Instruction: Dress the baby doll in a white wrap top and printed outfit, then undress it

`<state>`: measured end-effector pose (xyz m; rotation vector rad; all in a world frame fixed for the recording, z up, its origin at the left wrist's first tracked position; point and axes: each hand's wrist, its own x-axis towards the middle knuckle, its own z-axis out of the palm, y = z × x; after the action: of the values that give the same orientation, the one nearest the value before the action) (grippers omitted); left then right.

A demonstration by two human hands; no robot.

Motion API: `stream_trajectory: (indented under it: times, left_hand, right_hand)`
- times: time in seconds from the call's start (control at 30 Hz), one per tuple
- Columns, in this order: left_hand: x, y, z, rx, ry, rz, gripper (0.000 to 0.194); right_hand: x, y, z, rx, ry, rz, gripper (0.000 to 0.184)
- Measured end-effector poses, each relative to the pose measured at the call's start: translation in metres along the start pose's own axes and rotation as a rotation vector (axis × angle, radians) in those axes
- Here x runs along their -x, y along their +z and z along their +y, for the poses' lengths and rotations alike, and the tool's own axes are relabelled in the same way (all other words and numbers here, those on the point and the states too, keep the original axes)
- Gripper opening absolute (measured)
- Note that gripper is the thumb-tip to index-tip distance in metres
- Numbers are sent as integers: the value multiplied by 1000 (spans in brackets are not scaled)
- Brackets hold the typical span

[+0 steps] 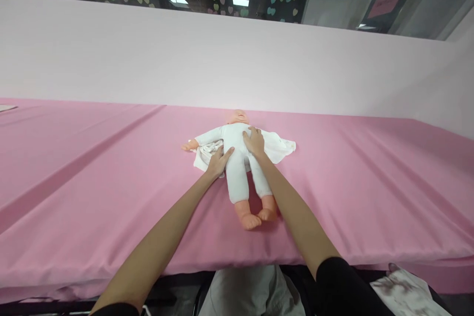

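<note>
A baby doll [237, 158] in a white bodysuit lies on its back on the pink tablecloth [92, 182], head away from me, bare feet toward me. A white cloth [281, 147] is spread under its upper body. My left hand [218, 160] lies flat against the doll's left side at the waist, fingers stretched onto the suit and the crumpled cloth. My right hand [255, 142] rests on the doll's belly and right side, fingers spread and slightly curled over the suit.
A pale pink wall panel [222, 59] rises behind the long table. A white patterned cloth [403, 294] lies below the table's near edge at the right. A bit of paper [5, 107] shows at the far left edge.
</note>
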<state>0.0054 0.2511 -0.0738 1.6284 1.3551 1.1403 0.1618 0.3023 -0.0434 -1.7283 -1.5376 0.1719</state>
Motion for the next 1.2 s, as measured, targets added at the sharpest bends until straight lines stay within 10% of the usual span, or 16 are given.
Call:
stream_trajectory:
  times: [1.2]
  left_hand:
    - [0,-10,9,371,-86,-254,58]
  right_hand:
    - [-2,-5,-1,71,67,48,33]
